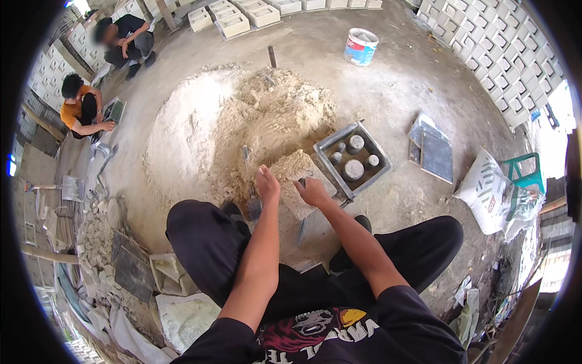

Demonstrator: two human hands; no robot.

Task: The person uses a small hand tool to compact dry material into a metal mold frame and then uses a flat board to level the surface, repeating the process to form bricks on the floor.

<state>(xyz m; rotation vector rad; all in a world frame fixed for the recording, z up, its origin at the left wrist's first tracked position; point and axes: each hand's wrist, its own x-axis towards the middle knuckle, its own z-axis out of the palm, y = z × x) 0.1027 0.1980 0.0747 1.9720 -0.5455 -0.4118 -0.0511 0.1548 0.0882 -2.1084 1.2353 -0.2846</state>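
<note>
A heap of damp sandy mix (pixel 291 165) lies on a pale, dusty block-shaped surface (pixel 324 177) in front of me. My right hand (pixel 314 192) is closed on a short dark handle at the near side of this mix; the rest of that tool is hidden. To its left, my left hand (pixel 267 184) is held upright beside the mix with its fingers stretched out, holding nothing. Just right of the mix stands a square metal mold (pixel 379 145) with several round cores inside. A trowel (pixel 254 207) rests on the floor by my left foot.
Beyond my hands rises a large sand pile (pixel 242 115) with a dark rod (pixel 271 56) upright behind it. A bucket (pixel 362 47), flat dark plates (pixel 436 155) and white sacks (pixel 482 191) stand right. Two people crouch at far left, one in an orange shirt (pixel 71 113). Rubble (pixel 97 242) lies left.
</note>
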